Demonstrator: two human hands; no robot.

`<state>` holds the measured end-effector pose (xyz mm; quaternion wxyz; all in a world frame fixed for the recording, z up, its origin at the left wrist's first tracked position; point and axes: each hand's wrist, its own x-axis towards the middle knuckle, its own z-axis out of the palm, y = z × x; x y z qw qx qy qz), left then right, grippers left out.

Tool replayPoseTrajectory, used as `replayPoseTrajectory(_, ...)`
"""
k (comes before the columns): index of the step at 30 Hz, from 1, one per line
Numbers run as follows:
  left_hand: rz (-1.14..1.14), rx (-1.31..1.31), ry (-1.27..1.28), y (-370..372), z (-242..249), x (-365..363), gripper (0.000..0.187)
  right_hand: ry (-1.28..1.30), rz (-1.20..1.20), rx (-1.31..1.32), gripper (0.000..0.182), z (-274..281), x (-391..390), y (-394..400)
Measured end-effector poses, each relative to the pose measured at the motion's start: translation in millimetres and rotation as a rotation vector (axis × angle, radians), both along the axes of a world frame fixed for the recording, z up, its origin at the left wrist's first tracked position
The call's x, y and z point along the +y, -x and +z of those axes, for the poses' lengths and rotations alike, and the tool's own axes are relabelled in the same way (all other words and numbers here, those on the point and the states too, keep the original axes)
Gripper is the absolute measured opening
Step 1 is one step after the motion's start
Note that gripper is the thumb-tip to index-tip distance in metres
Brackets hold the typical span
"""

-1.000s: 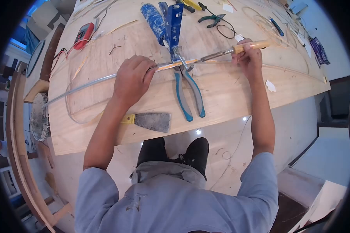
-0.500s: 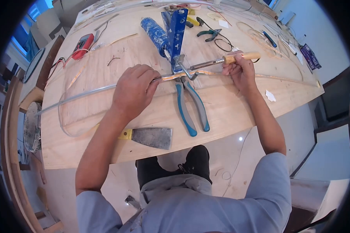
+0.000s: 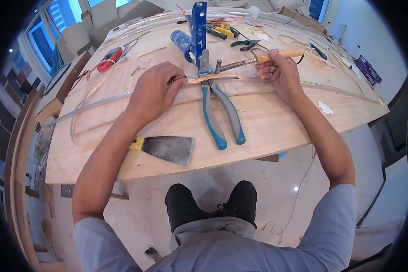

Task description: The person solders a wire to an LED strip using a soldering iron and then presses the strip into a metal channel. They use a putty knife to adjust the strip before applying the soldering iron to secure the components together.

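My left hand [image 3: 155,93] is closed on a clear tube [image 3: 99,104] that runs leftward across the plywood bench [image 3: 267,122]. An orange strip [image 3: 222,77] leaves the tube's end and passes under a blue clamp [image 3: 199,31]. My right hand [image 3: 276,72] grips the wooden handle of a soldering iron [image 3: 258,58]; its metal shaft points left and its tip sits at the clamp's base. Blue-handled pliers [image 3: 222,115] lie between my hands, jaws toward the clamp.
A putty knife [image 3: 165,148] with a yellow handle lies near the bench's front edge. A blue-wrapped roller handle [image 3: 182,41], green pliers [image 3: 245,44], a red multimeter [image 3: 109,59] and loose wire loops crowd the far side. Paper scraps [image 3: 326,108] sit at right.
The view has shifted, showing more of the bench's far side. Both hands keep their grips; the iron's tip has stayed by the clamp while my right hand edged slightly left.
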<state>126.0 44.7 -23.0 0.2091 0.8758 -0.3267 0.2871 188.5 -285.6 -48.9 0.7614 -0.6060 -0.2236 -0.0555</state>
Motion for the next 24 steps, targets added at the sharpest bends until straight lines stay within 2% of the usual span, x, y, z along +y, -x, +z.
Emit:
replayPoseTrajectory(5, 0.041, 0.048, 0.027, 1.4, 0.0, -2.1, 0.012, 0.035, 0.032, 0.014, 0.043, -0.4, 1.2, -1.0)
replayPoseTrajectory(24, 0.05, 0.011, -0.025, -1.8, -3.8, -1.7, 0.013, 0.076, 0.024, 0.046, 0.042, -0.4, 4.0, -2.2)
